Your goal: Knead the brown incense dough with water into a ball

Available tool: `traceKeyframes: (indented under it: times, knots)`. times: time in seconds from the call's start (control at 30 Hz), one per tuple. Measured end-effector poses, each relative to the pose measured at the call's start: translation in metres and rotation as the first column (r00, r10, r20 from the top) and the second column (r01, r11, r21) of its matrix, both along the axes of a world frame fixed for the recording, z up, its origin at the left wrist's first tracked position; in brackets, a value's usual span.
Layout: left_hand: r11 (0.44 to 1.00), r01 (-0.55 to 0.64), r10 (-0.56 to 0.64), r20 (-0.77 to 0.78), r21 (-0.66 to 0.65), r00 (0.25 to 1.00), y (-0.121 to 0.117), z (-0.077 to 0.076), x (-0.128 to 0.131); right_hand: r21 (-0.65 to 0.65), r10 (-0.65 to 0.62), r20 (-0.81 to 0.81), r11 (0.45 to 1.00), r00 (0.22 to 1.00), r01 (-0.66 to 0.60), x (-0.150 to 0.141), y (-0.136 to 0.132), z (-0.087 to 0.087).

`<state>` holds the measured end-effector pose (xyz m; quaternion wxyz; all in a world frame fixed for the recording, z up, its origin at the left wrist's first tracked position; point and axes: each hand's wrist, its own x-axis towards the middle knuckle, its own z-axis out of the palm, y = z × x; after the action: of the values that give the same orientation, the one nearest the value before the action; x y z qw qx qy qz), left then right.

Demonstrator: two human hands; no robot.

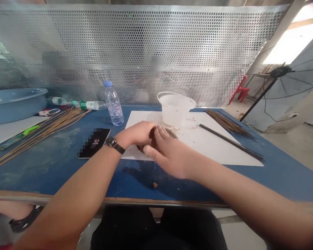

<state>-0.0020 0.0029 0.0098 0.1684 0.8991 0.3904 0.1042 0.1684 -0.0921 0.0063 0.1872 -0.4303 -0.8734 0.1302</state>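
My left hand point(137, 133) and my right hand point(169, 154) meet over the near edge of a white sheet point(211, 139) on the blue table point(54, 163). Both close around a dark brown lump point(153, 133) that shows between the fingers; most of it is hidden. My left wrist wears a black watch point(115, 144). A white plastic tub point(176, 108) stands just beyond the hands.
A phone point(95, 142) lies left of my hands, a water bottle point(114, 104) behind it. Thin sticks point(41, 130) fan out at the left, dark sticks point(228, 123) and a long dark rod point(231, 141) at the right. A blue basin point(15, 102) sits far left. Perforated metal screen behind.
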Motion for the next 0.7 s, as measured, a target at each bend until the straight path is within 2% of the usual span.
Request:
traceKeyframes:
  times: [0.13, 0.23, 0.33, 0.43, 0.53, 0.6, 0.7]
  knots:
    - [0.98, 0.088, -0.096, -0.036, -0.18, 0.995, 0.004, 0.003, -0.01, -0.065, 0.056, 0.087, 0.997, 0.995, -0.05, -0.01, 0.003, -0.007]
    - [0.983, 0.012, -0.013, -0.007, -0.184, 1.0, 0.01, 0.003, -0.018, -0.076, 0.079, 0.093, 0.995, 0.993, -0.072, -0.012, 0.025, -0.013]
    - [0.98, 0.068, -0.058, 0.057, -0.189, 0.997, 0.009, 0.001, -0.018, -0.132, 0.065, 0.067, 0.99, 0.996, -0.056, -0.006, 0.047, -0.013]
    - [0.967, 0.107, -0.075, 0.14, -0.23, 0.987, -0.002, -0.003, -0.007, -0.3, -0.02, -0.109, 0.954, 0.994, -0.013, 0.003, 0.058, -0.009]
    - [0.984, -0.036, 0.06, 0.131, -0.173, 0.99, -0.016, -0.008, 0.008, -0.483, -0.19, -0.314, 0.875, 0.93, 0.015, 0.009, 0.061, -0.009]
    - [0.99, -0.061, 0.076, 0.116, -0.129, 0.99, -0.023, -0.011, 0.015, -0.527, -0.278, -0.375, 0.849, 0.884, 0.044, 0.011, 0.062, -0.012]
    - [0.993, -0.07, 0.083, 0.128, -0.097, 0.988, -0.024, -0.012, 0.016, -0.501, -0.321, -0.397, 0.861, 0.86, 0.09, 0.011, 0.063, -0.015]
